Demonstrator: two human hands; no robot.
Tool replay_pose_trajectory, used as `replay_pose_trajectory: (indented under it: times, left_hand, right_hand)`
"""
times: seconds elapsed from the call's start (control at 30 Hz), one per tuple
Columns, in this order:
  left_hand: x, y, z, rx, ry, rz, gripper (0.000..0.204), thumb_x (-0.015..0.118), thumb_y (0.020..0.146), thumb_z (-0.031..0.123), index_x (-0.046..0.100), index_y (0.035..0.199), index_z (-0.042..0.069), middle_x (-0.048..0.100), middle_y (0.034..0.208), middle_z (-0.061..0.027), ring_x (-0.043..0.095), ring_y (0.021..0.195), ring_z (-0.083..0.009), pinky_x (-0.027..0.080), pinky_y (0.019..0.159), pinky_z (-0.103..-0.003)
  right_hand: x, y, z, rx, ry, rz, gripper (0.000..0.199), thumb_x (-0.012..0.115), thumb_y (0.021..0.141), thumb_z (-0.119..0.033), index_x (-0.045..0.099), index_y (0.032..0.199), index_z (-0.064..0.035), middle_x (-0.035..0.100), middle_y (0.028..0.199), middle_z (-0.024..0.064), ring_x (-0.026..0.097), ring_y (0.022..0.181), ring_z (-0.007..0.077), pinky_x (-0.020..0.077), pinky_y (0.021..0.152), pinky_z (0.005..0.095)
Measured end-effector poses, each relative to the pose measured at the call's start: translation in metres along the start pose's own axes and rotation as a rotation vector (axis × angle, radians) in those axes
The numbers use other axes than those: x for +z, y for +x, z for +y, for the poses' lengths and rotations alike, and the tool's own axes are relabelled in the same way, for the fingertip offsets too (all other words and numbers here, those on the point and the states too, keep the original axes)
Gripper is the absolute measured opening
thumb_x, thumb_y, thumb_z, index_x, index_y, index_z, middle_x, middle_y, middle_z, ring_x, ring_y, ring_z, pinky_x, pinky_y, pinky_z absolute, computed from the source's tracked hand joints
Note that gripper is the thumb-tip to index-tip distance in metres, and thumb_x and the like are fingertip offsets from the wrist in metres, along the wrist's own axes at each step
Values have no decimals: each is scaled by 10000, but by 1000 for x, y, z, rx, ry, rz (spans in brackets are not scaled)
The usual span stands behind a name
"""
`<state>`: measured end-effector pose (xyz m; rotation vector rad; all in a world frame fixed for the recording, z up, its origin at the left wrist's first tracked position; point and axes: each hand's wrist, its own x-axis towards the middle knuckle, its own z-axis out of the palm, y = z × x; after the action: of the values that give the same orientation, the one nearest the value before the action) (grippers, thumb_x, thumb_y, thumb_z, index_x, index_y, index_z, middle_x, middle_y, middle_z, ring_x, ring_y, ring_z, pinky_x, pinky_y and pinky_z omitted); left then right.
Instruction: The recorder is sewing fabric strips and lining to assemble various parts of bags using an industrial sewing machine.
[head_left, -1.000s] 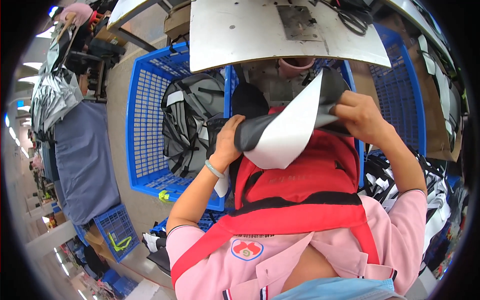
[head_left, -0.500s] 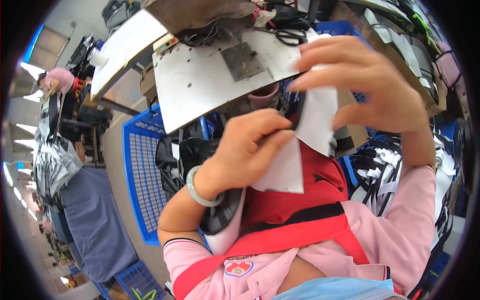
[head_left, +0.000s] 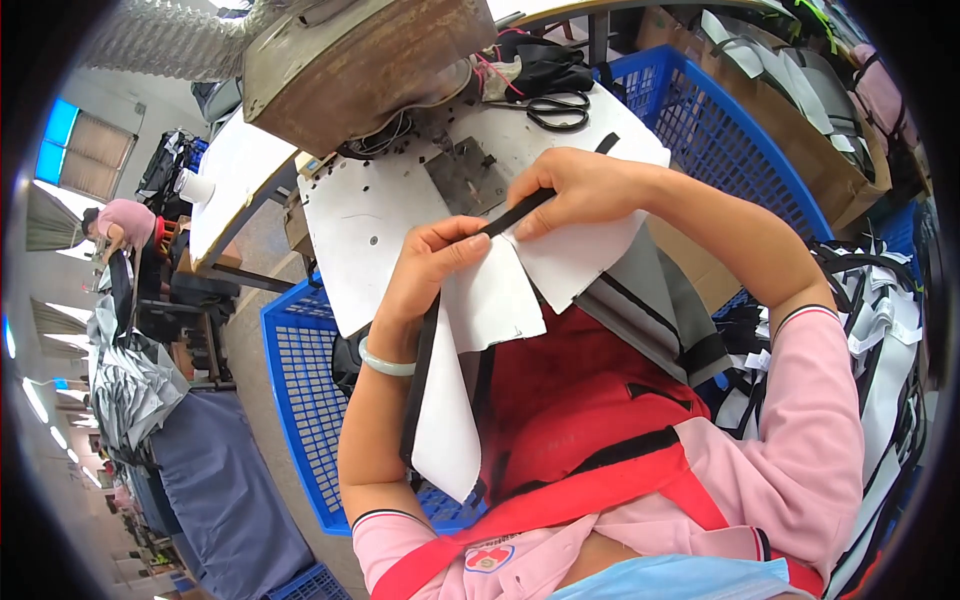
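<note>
Head view: hands pinching black strip.

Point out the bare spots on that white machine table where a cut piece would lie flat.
The white table is bare at its near-left part, between the metal plate and the blue crate. The far right holds scissors. The middle is taken: the left hand and right hand hold a black strip over white fabric pieces.

Matt white fabric panel edged with black woven strip — smooth white machine table, blue plastic mesh crate, worn metal housing.
</note>
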<state>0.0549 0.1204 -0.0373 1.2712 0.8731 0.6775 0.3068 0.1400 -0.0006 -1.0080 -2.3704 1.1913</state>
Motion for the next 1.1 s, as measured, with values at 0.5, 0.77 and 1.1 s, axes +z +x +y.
replay_pose_trajectory:
  times: [0.5,0.77,1.1]
  left_hand:
    - [-43,60,-8,56,99,215,214,694,863,122,690,1018,-26,657,843,-2,571,742,-68,441,681,-191]
    - [-49,74,-16,46,75,240,221,691,860,107,688,1027,-37,663,845,-17,576,729,-76,446,677,-193]
    - [-49,76,-8,78,98,267,222,695,842,101,693,1009,-44,664,831,-22,578,718,-83,441,663,-197]
  right_hand:
    - [-16,62,36,159,43,81,331,682,799,-297,676,967,-12,615,715,57,552,654,140,435,607,315]
    - [-21,72,43,165,75,75,337,686,799,-304,681,980,-19,609,711,38,542,647,113,431,590,304]
    - [-25,77,44,157,115,67,341,690,801,-293,679,989,-9,614,722,28,555,676,97,448,616,280]
